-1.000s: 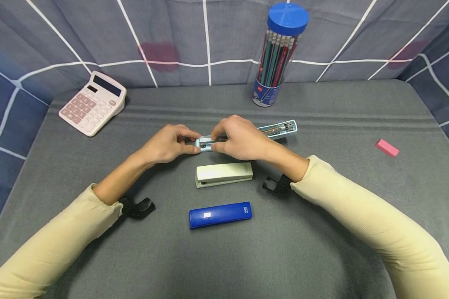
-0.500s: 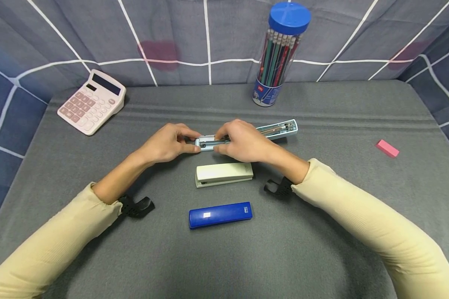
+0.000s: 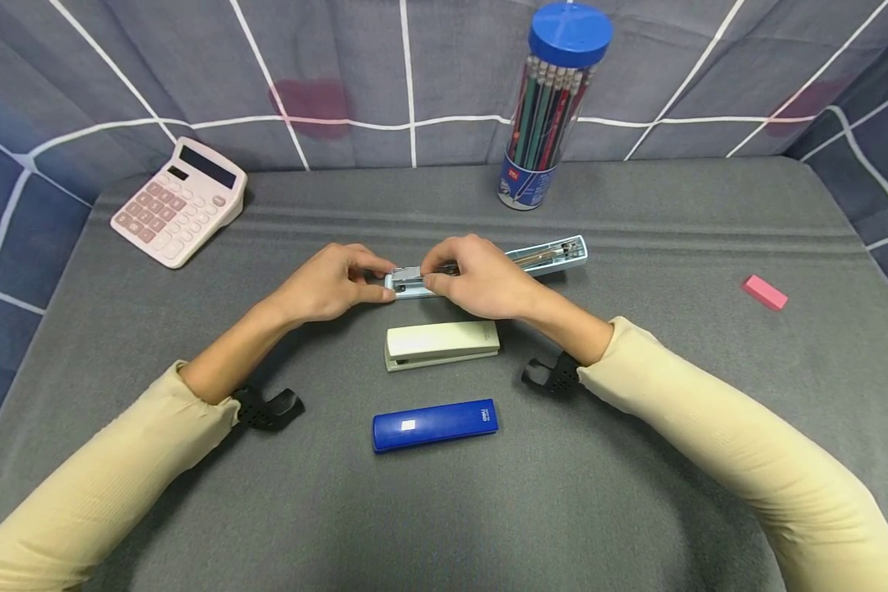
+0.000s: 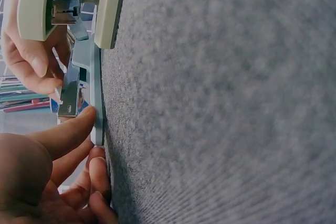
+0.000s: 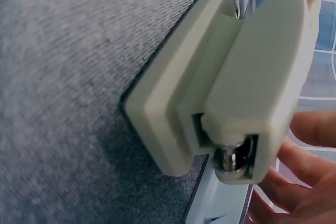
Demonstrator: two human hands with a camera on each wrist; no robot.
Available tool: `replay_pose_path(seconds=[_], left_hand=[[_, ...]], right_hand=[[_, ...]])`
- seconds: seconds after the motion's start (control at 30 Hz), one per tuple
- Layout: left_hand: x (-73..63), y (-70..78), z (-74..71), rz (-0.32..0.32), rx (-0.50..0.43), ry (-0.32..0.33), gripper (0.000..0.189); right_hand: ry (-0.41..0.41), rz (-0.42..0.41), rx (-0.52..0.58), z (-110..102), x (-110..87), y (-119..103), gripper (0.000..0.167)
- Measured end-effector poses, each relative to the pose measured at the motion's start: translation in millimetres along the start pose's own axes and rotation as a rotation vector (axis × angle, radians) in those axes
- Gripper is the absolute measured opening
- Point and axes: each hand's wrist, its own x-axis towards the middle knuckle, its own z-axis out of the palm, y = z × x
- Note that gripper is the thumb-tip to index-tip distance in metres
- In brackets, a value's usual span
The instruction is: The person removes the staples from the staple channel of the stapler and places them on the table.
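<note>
A light blue stapler (image 3: 548, 255) lies folded wide open on the grey table, its top cover swung back to the right. My left hand (image 3: 333, 284) grips the front end of its base, thumb on the near side and fingers on the far side. The right hand (image 3: 477, 278) pinches the metal staple rail over the base and hides the stapler's middle. In the left wrist view the metal rail (image 4: 69, 93) stands raised above the light blue base (image 4: 95, 93). A cream stapler (image 3: 441, 344) sits just in front of the hands and fills much of the right wrist view.
Nearer the body lies a blue stapler (image 3: 435, 426). A pink calculator (image 3: 178, 201) is at the back left, and a clear tub of pencils with a blue lid (image 3: 551, 107) stands behind. The pink eraser (image 3: 765, 293) rests at the right.
The right fingers have shifted slightly rightward along the light blue stapler, and the front of its metal rail now sits at a different angle. My left hand has stayed put.
</note>
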Motion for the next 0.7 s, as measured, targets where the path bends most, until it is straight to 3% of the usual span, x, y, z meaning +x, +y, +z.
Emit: replay_pose_path(seconds=[0.2,0.5,0.7], left_hand=[[-0.1,0.5,0.0,0.002,0.006,-0.003,0.036],[0.5,-0.3,-1.1,-0.008,0.028,-0.009,0.037],[0.8,-0.9,-1.2,-0.018,0.027,-0.019,0.037]], right_hand=[[0.056,-0.018,-0.024,3.3,2.1,-1.5,0.014],[0.073,-0.107,-0.057,2.5,6.8,-2.4,0.014],[0.066,-0.111,-0.046,2.4,9.0,-6.0,0.017]])
